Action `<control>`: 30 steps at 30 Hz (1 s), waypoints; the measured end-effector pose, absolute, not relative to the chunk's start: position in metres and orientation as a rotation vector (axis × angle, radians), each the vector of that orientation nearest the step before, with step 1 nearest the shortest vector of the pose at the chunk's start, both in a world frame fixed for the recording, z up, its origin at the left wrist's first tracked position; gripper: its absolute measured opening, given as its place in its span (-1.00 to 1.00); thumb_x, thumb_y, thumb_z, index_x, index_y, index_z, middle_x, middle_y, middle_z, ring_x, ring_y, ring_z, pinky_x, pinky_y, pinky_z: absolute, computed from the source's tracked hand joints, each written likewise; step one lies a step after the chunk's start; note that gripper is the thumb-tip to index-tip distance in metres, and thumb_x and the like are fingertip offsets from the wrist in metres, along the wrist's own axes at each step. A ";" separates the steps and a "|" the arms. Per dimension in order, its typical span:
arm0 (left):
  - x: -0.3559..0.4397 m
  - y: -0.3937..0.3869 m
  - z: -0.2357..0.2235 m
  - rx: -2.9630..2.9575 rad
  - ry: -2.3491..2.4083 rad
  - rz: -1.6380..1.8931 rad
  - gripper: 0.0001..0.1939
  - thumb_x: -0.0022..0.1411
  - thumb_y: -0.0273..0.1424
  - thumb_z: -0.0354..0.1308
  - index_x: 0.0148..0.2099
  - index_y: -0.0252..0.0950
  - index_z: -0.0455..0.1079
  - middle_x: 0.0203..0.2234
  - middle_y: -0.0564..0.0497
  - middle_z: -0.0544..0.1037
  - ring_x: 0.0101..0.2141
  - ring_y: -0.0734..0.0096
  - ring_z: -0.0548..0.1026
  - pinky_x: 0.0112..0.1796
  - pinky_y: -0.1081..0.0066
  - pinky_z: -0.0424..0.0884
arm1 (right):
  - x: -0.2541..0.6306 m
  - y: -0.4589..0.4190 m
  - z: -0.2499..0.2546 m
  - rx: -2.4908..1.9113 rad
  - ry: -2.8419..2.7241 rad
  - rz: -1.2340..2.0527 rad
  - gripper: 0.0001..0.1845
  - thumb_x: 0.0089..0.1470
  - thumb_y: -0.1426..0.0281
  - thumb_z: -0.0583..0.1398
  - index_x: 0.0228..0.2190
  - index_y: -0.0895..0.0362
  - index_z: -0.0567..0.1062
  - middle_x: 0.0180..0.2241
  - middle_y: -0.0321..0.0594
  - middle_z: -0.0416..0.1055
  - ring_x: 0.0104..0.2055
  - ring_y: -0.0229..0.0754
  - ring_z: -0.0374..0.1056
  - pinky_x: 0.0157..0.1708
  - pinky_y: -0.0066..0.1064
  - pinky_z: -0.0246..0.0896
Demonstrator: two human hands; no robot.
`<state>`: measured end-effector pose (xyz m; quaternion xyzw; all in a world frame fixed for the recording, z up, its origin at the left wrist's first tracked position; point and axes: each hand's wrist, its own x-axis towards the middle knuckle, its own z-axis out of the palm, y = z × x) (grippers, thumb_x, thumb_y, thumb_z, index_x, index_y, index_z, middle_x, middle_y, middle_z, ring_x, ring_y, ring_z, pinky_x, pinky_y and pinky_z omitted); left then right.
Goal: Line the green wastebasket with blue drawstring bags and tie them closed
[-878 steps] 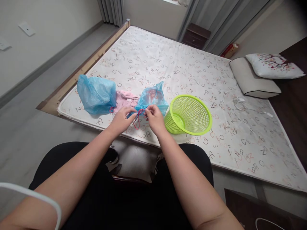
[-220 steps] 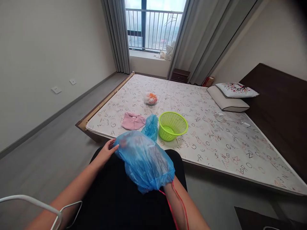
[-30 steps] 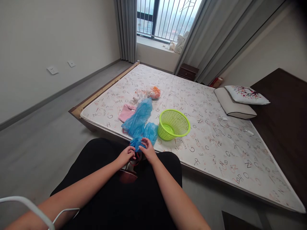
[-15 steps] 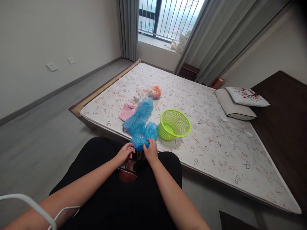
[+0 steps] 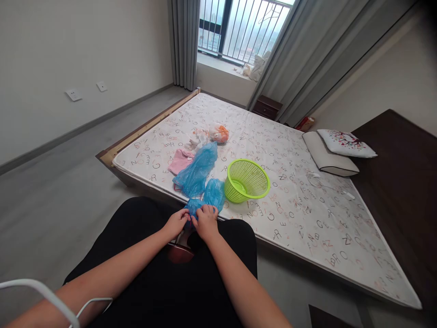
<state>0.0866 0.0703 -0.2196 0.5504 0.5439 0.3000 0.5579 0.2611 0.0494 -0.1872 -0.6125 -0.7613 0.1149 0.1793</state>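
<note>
Both hands are close together at the mattress's near edge, above my lap. My left hand (image 5: pixel 176 223) pinches the left side of a crumpled blue plastic bag (image 5: pixel 194 206). Curled fingers of my right hand (image 5: pixel 206 221) grip the same bag from the right and cover part of it. Just beyond my right hand lies a bunched blue bag (image 5: pixel 215 193). A longer, flattened blue bag (image 5: pixel 197 169) stretches away from me on the mattress. Beside it is a folded pink cloth (image 5: pixel 180 161). A lime-green plastic basket (image 5: pixel 246 180) stands to the right of the bags.
White and orange plastic bags (image 5: pixel 218 133) lie farther back on the patterned mattress (image 5: pixel 303 214). Pillows (image 5: pixel 329 155) rest at the right by the dark headboard (image 5: pixel 399 173). A white cable (image 5: pixel 37 287) crosses my left forearm. A wooden frame edge (image 5: pixel 146 122) runs along the left.
My right hand has moved slightly left and nearer to my left hand, now covering more of the blue bag. The view has shifted slightly.
</note>
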 end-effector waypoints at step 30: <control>0.087 0.080 -0.231 0.906 1.221 0.669 -0.62 -0.02 -0.27 0.35 -0.19 -0.28 0.33 -0.43 0.00 0.62 -0.67 0.56 0.33 -0.59 0.51 0.19 | 0.264 0.052 -0.213 -1.584 -1.991 0.953 -0.54 0.12 0.15 0.34 -0.04 0.12 0.41 -0.03 -0.07 0.49 0.06 0.06 0.40 0.11 -0.04 0.17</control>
